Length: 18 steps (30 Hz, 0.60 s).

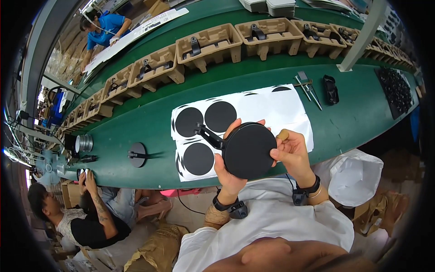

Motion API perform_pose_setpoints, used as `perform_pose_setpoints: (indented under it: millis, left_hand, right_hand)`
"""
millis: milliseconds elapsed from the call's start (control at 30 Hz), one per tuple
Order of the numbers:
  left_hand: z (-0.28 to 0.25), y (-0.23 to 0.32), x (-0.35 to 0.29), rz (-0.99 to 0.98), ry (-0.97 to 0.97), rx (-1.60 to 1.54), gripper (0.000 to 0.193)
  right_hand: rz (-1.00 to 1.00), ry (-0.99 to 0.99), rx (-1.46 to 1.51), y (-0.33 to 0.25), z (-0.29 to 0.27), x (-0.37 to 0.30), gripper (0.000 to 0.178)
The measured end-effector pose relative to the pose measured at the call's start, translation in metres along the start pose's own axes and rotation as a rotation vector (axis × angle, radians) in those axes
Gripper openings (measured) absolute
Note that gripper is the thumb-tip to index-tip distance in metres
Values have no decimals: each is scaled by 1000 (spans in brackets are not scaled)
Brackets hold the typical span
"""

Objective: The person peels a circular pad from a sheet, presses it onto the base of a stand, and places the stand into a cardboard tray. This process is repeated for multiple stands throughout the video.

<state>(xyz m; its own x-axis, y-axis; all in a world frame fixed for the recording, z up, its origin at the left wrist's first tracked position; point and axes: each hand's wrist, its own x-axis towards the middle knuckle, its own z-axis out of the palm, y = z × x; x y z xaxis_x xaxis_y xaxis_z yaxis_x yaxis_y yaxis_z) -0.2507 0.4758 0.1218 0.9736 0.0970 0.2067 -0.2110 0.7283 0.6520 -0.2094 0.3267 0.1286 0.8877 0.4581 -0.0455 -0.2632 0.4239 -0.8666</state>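
A round black disc base [250, 153] with a short jointed black arm [210, 135] on its left is held up in front of me, flat face toward me. My left hand [230, 179] grips its left side, thumb at the lower edge and fingertips showing behind the top. My right hand [294, 155] closes on the right edge, thumb on the face; a tan cover sits on one finger. Beneath and beyond lie white sheets [276, 109] bearing round black pads [220, 116], partly hidden by the disc and hands.
Brown moulded trays [208, 49] with black parts line the bench's far side. A similar disc [137, 155] lies left. Metal tools [309, 92], a black part [331, 89] and a black pile [394, 93] lie right. Two people work at the left; a white bag [355, 177] stands right.
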Motion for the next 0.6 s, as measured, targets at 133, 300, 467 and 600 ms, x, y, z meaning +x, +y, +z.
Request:
perform_pose_setpoints:
  millis: [133, 300, 467, 600]
  left_hand:
    - [2, 5, -3, 13, -9, -38, 76]
    - [6, 13, -5, -42, 73, -33, 82]
    - [0, 12, -8, 44, 37, 105, 81]
    - [-7, 12, -8, 69, 51, 181, 82]
  right_hand:
    - [1, -25, 3, -1, 4, -2, 15]
    - [16, 13, -45, -1, 10, -1, 15]
    - [-40, 59, -220, -4, 18, 7, 18]
    - [-310, 156, -816, -3, 17, 13, 27]
